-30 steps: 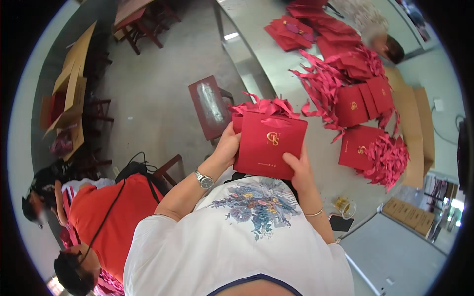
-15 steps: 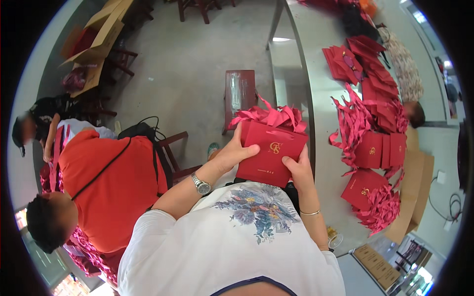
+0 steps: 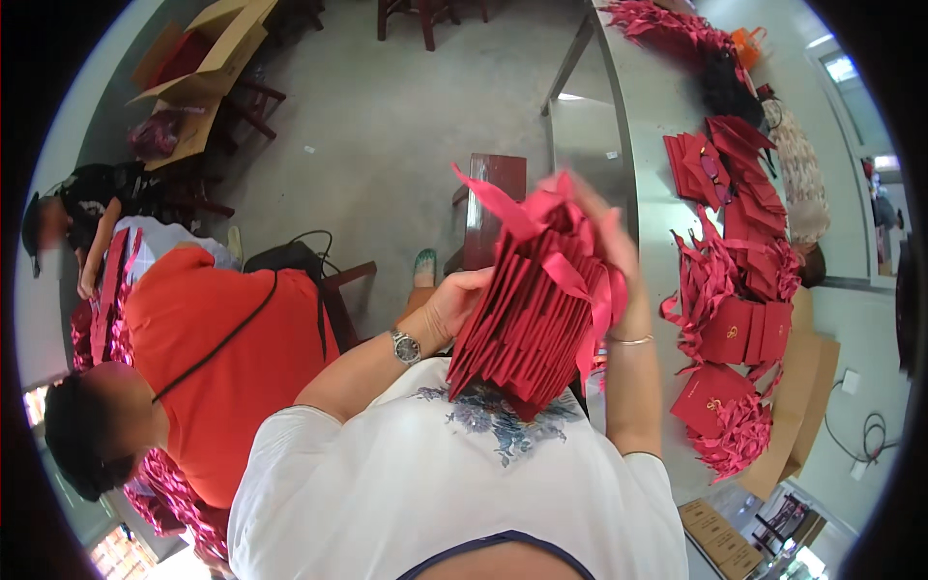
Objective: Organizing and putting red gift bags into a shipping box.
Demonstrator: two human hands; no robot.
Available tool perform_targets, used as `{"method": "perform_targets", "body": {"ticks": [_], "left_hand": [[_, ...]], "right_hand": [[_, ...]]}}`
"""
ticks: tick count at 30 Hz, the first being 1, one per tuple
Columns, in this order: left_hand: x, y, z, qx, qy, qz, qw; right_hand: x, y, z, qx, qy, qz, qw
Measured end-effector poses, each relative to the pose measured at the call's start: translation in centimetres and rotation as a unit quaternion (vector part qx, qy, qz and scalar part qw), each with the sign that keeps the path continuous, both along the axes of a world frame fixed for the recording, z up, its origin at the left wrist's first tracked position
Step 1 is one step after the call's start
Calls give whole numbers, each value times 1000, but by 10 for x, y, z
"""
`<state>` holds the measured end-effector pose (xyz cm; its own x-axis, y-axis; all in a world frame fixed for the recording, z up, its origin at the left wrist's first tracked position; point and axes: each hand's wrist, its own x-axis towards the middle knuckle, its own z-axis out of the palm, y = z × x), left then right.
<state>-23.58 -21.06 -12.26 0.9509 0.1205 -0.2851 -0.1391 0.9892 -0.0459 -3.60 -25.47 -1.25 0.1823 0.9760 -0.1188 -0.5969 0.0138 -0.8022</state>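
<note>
A thick stack of red paper gift bags point(image 3: 522, 333) is held upright in front of my chest, its many folded edges facing me. Pink-red ribbon handles point(image 3: 541, 217) stick up and curl over its top and right side. My left hand point(image 3: 458, 302) grips the left side of the stack, the fingers partly hidden behind it. Against the right side and the ribbons presses my right hand point(image 3: 619, 253), its fingers stretched upward and smeared by motion.
On the long table point(image 3: 652, 319) to my right lie red bag stacks point(image 3: 739, 333) with tangled ribbons. A dark wooden bench point(image 3: 495, 193) stands ahead. A person in orange-red point(image 3: 217, 358) sits at left, near an open carton point(image 3: 208, 72). Another carton point(image 3: 807, 387) is beyond the table.
The stack has turned from its flat printed front to its layered edges and tipped upright. My right hand has moved from the front up along the right side. The view has shifted slightly.
</note>
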Motion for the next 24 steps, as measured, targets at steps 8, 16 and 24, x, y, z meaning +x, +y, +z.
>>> {"method": "perform_targets", "body": {"ticks": [8, 16, 24], "left_hand": [[-1, 67, -9, 106, -9, -6, 994], [-2, 109, 7, 43, 1, -62, 997], [26, 78, 17, 181, -12, 54, 982]], "right_hand": [[-11, 37, 21, -74, -92, 256, 960], [-2, 76, 22, -19, -213, 279, 936], [20, 106, 18, 104, -272, 386, 875]]}}
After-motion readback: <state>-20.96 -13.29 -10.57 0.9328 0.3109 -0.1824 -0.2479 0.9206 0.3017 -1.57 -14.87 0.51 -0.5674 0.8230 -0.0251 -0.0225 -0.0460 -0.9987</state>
